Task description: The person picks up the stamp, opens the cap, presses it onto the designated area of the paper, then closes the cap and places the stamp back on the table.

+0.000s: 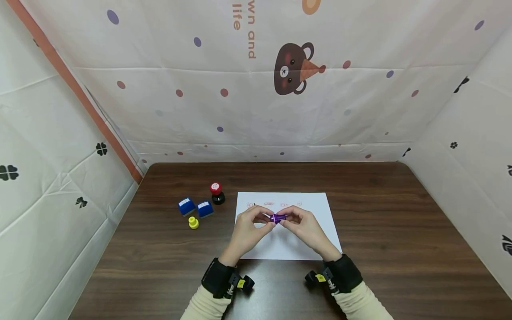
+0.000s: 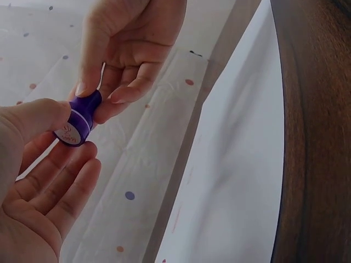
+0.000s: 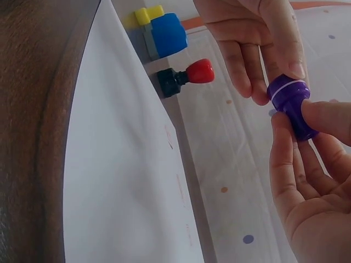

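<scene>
Both hands meet above a white sheet of paper (image 1: 288, 249) and share a small purple stamp (image 1: 278, 218). With thumb and fingers, my left hand (image 1: 247, 227) pinches its wide end, which has a white ring and a round white label with red print (image 2: 68, 132). The narrow handle end is pinched by my right hand (image 1: 307, 229). In the right wrist view the stamp (image 3: 288, 96) lies tilted between the two thumbs. Along the paper's far edge runs a row of small red marks (image 1: 269, 203), partly covered by the hands.
Left of the paper on the brown wooden table (image 1: 380, 222) stand two blue stamps (image 1: 186, 206), a yellow one (image 1: 194, 223) and a black one with a red knob (image 1: 216, 190). Patterned white cloth (image 1: 160, 111) rises behind the table and at both sides.
</scene>
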A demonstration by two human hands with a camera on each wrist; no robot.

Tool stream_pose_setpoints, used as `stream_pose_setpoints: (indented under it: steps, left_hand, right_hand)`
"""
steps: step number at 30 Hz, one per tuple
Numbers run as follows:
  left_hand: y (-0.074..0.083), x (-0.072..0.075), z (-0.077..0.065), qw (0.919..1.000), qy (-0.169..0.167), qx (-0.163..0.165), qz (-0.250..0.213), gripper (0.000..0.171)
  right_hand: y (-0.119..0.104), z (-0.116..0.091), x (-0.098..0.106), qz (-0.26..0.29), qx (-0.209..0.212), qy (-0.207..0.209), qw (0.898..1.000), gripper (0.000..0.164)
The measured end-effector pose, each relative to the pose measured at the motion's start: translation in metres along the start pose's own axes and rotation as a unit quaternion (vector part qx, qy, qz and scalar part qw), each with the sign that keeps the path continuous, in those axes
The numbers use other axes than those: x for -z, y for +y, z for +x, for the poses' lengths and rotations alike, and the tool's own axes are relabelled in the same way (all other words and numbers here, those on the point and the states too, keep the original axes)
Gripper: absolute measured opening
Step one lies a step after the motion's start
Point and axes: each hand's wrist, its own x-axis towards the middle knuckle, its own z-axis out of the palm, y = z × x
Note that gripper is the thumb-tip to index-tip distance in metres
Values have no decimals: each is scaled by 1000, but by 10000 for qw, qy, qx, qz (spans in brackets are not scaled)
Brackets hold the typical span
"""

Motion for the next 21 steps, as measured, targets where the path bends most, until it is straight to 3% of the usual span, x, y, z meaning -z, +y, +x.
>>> stream_pose_setpoints:
  steps: [6, 10, 15, 21]
  left_hand:
    - [28, 10, -1, 9998, -121, -151, 49, 22]
    - [34, 13, -1, 9992, -138, -363, 44, 21]
    - [17, 14, -1, 9988, -223, -431, 47, 21]
    - [-9, 29, -4, 9996, 167, 40, 246, 24]
  right_hand:
    - [-31, -10, 3, -156, 19, -214, 9996, 17]
    - [-33, -10, 3, -206, 42, -281, 9994, 17]
    - [-20, -7, 5, -82, 94, -402, 9991, 18]
    - [12, -2, 25, -82, 1, -9, 10000, 18]
